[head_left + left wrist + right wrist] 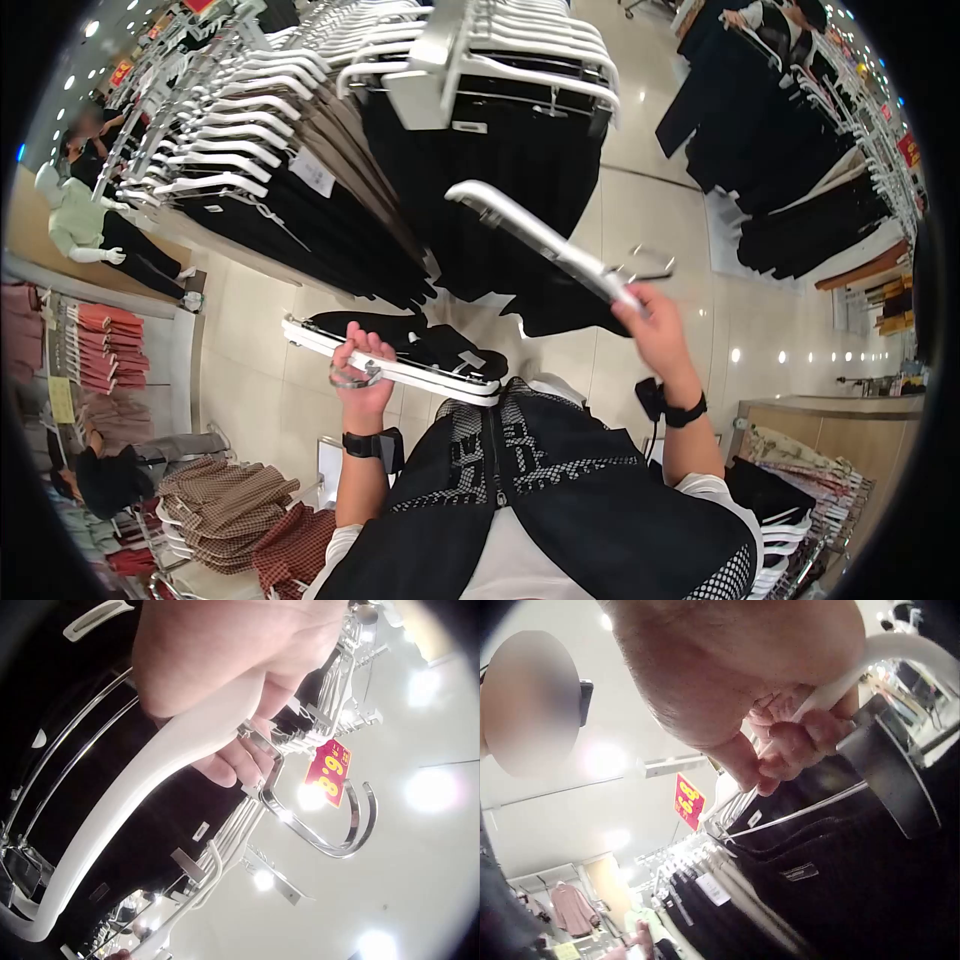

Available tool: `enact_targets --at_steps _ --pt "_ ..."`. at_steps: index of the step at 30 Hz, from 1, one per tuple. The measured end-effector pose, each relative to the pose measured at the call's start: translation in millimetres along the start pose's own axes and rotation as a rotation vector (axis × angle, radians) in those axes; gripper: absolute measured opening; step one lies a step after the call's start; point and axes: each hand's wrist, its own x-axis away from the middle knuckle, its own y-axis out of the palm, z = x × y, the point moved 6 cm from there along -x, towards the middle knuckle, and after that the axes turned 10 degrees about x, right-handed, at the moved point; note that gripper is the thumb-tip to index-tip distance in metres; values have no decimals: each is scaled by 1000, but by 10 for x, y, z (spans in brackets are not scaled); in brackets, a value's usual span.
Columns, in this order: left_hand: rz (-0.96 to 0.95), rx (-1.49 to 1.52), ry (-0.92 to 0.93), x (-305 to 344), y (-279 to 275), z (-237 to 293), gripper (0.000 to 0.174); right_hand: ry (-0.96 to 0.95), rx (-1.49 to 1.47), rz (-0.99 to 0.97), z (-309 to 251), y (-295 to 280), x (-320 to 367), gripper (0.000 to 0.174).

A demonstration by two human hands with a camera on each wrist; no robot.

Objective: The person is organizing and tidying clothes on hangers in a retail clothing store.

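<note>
Left hand (362,375) gripping hangers (440,377), eight o'clock; right hand (658,335) clasping white hanger (530,232), three; seemingly sorting, next probably needing hook (668,274) aligned.

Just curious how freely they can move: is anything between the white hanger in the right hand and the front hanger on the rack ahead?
Nothing visible blocks it. In the head view, the right hand grips the white hanger apart from the front hanger; black garments hang below that one.

Pale, glossy, probably tiled floor (255,345)
</note>
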Motion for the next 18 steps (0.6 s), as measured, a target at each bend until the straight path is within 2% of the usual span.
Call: enact_targets --at_steps 1,2,3,4,7,8,11,12,13,15,16,17,18 --pt "11 -1 7 33 -16 22 34 -7 18 -86 38 136 122 24" --pt "61 -33 34 65 -73 61 34 30 192 -183 56 187 304 25" --pt "107 -33 66 98 -117 82 33 0 75 -224 31 293 446 25" --pt "146 -35 88 141 -164 93 33 55 27 -323 73 373 577 26" --pt "243 -99 119 282 -374 170 32 -18 -87 -445 127 489 818 27" --pt "268 -131 124 295 -458 199 31 -12 -38 -492 127 466 807 26" --pt "337 -196 145 368 -495 150 31 143 -10 -595 427 412 688 24" --pt "338 -205 155 375 -491 122 31 157 -148 -536 663 455 647 24" --pt "338 -205 158 380 -474 85 31 240 -199 -588 671 368 502 26" --pt "323 -194 174 372 -437 7 32 96 -142 -409 816 217 185 28" --pt "267 -183 155 364 -414 -27 35 172 -54 -418 828 108 7 27" --pt "261 -166 161 362 -397 -67 35 63 -55 -320 779 6 -166 26" --pt "253 -149 168 363 -358 -105 36 76 -61 -303 791 -50 -319 25"
